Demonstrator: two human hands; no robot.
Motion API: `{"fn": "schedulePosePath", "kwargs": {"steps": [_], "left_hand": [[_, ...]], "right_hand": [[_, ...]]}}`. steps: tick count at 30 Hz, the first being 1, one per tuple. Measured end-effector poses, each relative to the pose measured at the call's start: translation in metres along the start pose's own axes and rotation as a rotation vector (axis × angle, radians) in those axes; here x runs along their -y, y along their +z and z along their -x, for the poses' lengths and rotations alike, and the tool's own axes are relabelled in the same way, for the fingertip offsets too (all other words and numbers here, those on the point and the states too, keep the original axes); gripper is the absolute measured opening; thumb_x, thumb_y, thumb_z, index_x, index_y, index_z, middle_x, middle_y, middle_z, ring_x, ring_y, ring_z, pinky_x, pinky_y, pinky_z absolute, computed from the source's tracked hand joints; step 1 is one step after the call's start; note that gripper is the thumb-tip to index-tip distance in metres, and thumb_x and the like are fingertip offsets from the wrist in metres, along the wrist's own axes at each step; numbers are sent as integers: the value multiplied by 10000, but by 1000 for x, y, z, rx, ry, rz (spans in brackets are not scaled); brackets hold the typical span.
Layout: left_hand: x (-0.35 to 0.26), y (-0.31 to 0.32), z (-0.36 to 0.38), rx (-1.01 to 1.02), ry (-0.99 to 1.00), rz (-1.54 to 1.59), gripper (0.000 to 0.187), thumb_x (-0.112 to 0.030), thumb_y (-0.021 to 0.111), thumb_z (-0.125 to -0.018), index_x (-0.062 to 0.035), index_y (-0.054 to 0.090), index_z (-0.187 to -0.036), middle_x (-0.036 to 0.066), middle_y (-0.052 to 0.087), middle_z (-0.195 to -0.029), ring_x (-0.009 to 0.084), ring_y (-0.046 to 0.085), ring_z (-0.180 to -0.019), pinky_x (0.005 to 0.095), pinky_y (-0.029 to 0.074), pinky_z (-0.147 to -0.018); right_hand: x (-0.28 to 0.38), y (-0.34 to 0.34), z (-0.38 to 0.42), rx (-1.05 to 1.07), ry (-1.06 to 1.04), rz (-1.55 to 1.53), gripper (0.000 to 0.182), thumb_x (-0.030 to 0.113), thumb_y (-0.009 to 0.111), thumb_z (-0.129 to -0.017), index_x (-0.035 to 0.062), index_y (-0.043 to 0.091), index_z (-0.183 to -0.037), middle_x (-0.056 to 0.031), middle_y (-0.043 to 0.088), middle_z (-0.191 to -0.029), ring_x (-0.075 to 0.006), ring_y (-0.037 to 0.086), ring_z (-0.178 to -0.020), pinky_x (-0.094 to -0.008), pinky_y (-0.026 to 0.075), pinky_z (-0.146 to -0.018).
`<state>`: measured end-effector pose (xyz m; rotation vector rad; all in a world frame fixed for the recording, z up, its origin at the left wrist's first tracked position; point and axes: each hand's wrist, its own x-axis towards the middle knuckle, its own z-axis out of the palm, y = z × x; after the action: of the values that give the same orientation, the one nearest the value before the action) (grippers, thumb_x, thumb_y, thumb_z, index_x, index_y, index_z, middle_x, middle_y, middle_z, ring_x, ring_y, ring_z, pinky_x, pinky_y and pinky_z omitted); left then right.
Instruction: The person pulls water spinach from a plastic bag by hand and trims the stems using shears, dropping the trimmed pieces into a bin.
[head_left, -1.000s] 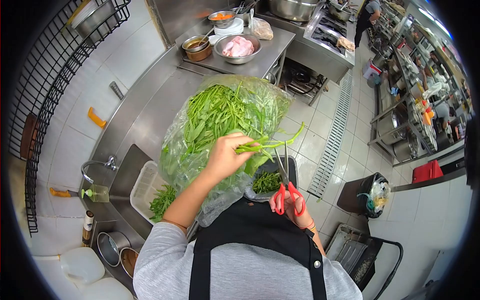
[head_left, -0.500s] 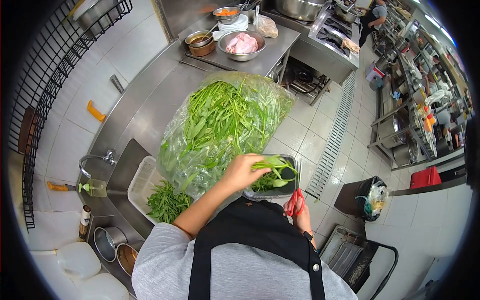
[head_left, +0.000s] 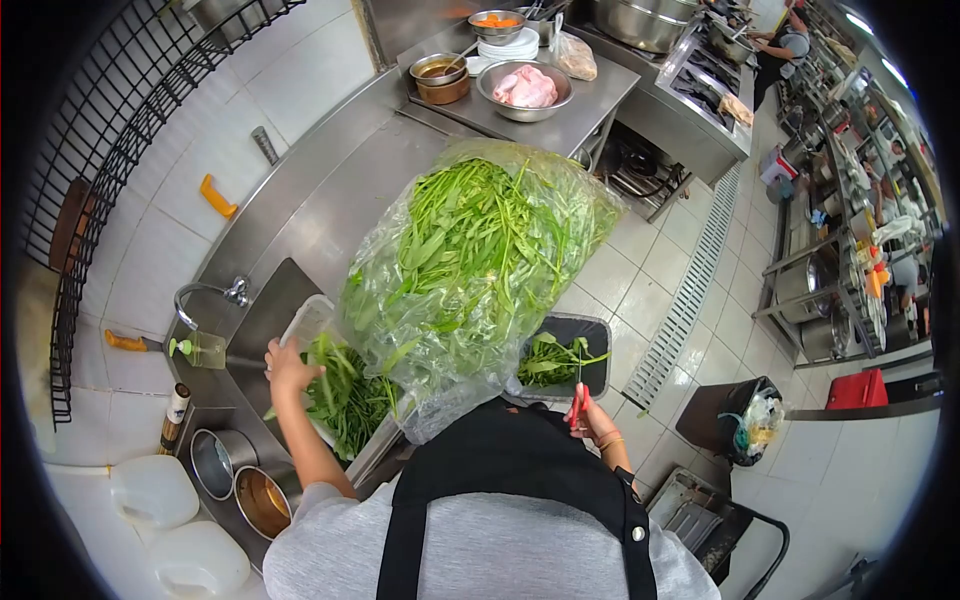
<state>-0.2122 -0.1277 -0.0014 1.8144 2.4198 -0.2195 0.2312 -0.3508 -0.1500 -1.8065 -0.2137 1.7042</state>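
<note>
My left hand (head_left: 290, 368) is at the left side of the white basket (head_left: 308, 318), fingers apart, beside the cut greens (head_left: 350, 400) in it. Whether any leaf touches its palm is hard to see. In my right hand (head_left: 595, 424) are red-handled scissors (head_left: 578, 405), blades pointing up at the near edge of a dark bin (head_left: 597, 335). That bin holds more greens (head_left: 548, 362), and one stem lies across by the blades. Between the hands, a large clear plastic bag (head_left: 385, 235) lies open, full of long leafy greens (head_left: 470, 225).
A faucet (head_left: 236, 291) and soap bottle (head_left: 205, 350) stand left of the sink. Metal pots (head_left: 218, 462) are at the lower left. A bowl of raw meat (head_left: 525, 88) sits at the back. A black trash bin (head_left: 715, 415) is right. Another person (head_left: 785, 50) stands far back.
My left hand has moved from above the dark bin, where it held greens, left to the white basket. My right hand still holds the scissors, now slightly lower. The whole view has shifted.
</note>
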Motion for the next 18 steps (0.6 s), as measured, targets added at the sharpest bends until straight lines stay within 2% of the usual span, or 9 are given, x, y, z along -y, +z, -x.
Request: {"fn": "schedulePosePath", "kwargs": {"steps": [1, 3, 5, 8, 10, 12, 15, 16, 18], "left_hand": [[-7, 4, -3, -5, -8, 0, 614, -224, 783, -592, -104, 544, -1144, 160, 426, -1239, 334, 473, -1086, 408, 363, -948], [-21, 25, -15, -374, 294, 365, 533, -227, 754, -645, -107, 558, -1127, 150, 486, -1184, 313, 483, -1079, 407, 344, -964], [-77, 23, -16, -333, 444, 703, 431, -216, 720, -692, -91, 582, -1081, 137, 546, -1092, 289, 504, -1053, 391, 382, -921], [-171, 13, 12, -161, 589, 994, 174, -176, 674, -758, -47, 647, -871, 94, 626, -887, 191, 617, -756, 295, 490, -706], [-221, 14, 24, -138, 722, 1050, 142, -196, 655, -778, -54, 654, -787, 74, 640, -780, 170, 621, -673, 293, 496, -640], [-259, 13, 29, -136, 711, 976, 214, -250, 683, -746, -50, 628, -696, 89, 627, -696, 212, 614, -616, 310, 484, -573], [-290, 26, 18, -206, 705, 824, 265, -210, 713, -699, -35, 608, -870, 98, 633, -696, 223, 614, -589, 316, 487, -565], [-293, 27, 15, -205, 721, 829, 265, -210, 713, -699, -35, 608, -870, 98, 633, -696, 223, 614, -589, 316, 487, -565], [-293, 28, 7, -114, 652, 872, 285, -120, 625, -725, -78, 545, -995, 101, 622, -685, 268, 616, -658, 344, 481, -591]], "right_hand": [[0, 0, -6, 36, 125, 43, 648, 756, 406, -730, 128, 552, -664, -17, 578, -642, -95, 519, -583, -268, 463, -581], [6, -1, -11, 86, 124, -26, 702, 810, 400, -675, 122, 536, -650, -27, 583, -679, -126, 508, -571, -302, 455, -602], [17, -4, -9, 466, 199, -551, 747, 837, 411, -629, 98, 521, -641, -47, 579, -723, -162, 504, -573, -316, 442, -604], [10, -6, -28, 467, 249, -660, 771, 849, 414, -601, 85, 508, -637, -69, 566, -742, -183, 500, -570, -286, 423, -545], [10, -5, -27, 488, 248, -698, 763, 845, 415, -608, 89, 504, -642, -71, 565, -734, -184, 505, -568, -263, 411, -513], [11, 0, -20, 463, 208, -661, 760, 845, 411, -612, 92, 504, -643, -69, 566, -733, -183, 508, -565, -266, 412, -516], [13, 5, -6, 413, 123, -605, 746, 842, 384, -634, 106, 506, -643, -51, 576, -720, -175, 522, -556, -276, 419, -529], [10, 4, -3, 382, 88, -573, 741, 841, 374, -641, 112, 507, -643, -44, 580, -715, -168, 524, -555, -280, 421, -532], [4, 1, 5, 313, 46, -532, 727, 834, 356, -661, 123, 506, -637, -29, 588, -703, -154, 530, -547, -290, 426, -538]]}}
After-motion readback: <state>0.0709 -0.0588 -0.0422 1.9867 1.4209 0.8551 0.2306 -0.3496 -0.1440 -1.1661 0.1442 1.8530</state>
